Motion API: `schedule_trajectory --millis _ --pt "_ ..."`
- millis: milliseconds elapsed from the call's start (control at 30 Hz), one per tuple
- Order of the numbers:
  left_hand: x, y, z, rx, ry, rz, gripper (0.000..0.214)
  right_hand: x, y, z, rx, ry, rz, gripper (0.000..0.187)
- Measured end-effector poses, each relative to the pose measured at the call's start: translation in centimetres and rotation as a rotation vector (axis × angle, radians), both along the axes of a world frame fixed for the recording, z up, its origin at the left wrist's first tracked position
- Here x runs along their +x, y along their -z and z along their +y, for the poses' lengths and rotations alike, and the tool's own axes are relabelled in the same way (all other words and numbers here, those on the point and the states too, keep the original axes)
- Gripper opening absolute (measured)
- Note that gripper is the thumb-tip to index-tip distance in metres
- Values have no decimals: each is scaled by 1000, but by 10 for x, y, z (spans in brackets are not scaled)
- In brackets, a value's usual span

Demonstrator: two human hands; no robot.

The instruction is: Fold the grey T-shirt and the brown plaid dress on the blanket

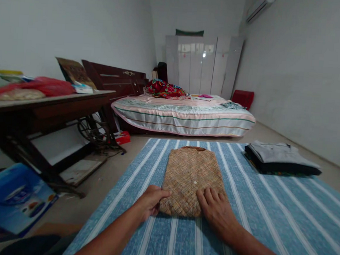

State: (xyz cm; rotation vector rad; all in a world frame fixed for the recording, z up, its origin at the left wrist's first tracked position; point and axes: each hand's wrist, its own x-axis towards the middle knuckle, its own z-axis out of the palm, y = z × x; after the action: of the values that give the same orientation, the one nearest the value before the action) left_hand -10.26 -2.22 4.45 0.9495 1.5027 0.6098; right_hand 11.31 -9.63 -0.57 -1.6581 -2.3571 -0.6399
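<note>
A folded brown checked shirt (194,172) lies flat on a blue and white striped sheet (137,175), its collar at the far end and a pale button showing near the middle. My left hand (153,201) pinches the shirt's near left edge, thumb on top and the other fingers curled underneath. Flat on the near right corner of the shirt rests my right hand (215,208), palm down with the fingers stretched forward.
Folded grey and black clothes (282,158) sit stacked at the right. Beyond the striped surface stands a bed (185,119) with a red patterned blanket (165,89). On the left are a sewing-machine table (43,107) and a blue box (16,198). A wardrobe (203,67) closes the back.
</note>
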Motion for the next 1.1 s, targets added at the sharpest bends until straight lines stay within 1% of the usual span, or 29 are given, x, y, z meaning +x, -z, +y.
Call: schedule_trajectory --millis 67,133,200,267,333,367,400,433,467,500,533,600,633,667,700,733,800,867,967,1033,1100 --pt "7 2 3 21 -52 -3 18 -2 -8 8 -89 39 -5 30" --pt "13 0 5 68 -93 0 20 0 -22 12 -182 34 -3 24" --pt "19 -10 6 119 -125 -15 22 5 -41 11 -227 31 0 21" --pt "21 -29 1 163 -137 -45 26 10 -66 3 -219 29 2 22" --pt "19 -50 -17 191 -120 -87 29 13 -90 -17 -195 27 5 26" --pt "17 -60 -31 197 -101 -109 30 14 -99 -32 -192 25 7 28" --pt "13 -67 -50 196 -73 -139 30 14 -104 -50 -190 21 6 28" --pt "8 -72 -72 187 -40 -172 31 13 -104 -71 -183 12 4 28" --pt "2 -73 -98 172 -7 -209 32 11 -100 -95 -173 -1 2 27" --pt "-4 -70 -125 152 37 -282 34 7 -91 -120 -131 -22 -1 28" --pt "-11 -63 -153 131 59 -340 35 3 -77 -146 -71 -53 0 28" --pt "-25 -45 -206 57 44 -387 35 -7 -43 -194 55 -106 38 25" --pt "-31 -34 -228 24 35 -391 35 -13 -25 -214 114 -106 73 24" --pt "-36 -25 -247 2 21 -392 35 -19 -8 -231 146 -135 82 26" --pt "-40 -17 -261 -9 6 -386 35 -24 6 -244 189 -111 96 29" --pt "-42 -11 -271 -6 -12 -376 34 -29 18 -253 218 -78 110 34" --pt "-44 -7 -280 21 -46 -345 34 -34 30 -262 261 -6 145 40" --pt "-44 -10 -280 53 -51 -306 34 -36 30 -264 260 36 175 43" --pt "-43 -12 -276 87 -9 -236 36 -34 22 -266 208 51 169 44" --pt "-43 -7 -276 120 -5 -186 37 -33 20 -268 183 40 149 43" --pt "-44 2 -278 148 -13 -147 36 -33 23 -271 177 41 141 41"
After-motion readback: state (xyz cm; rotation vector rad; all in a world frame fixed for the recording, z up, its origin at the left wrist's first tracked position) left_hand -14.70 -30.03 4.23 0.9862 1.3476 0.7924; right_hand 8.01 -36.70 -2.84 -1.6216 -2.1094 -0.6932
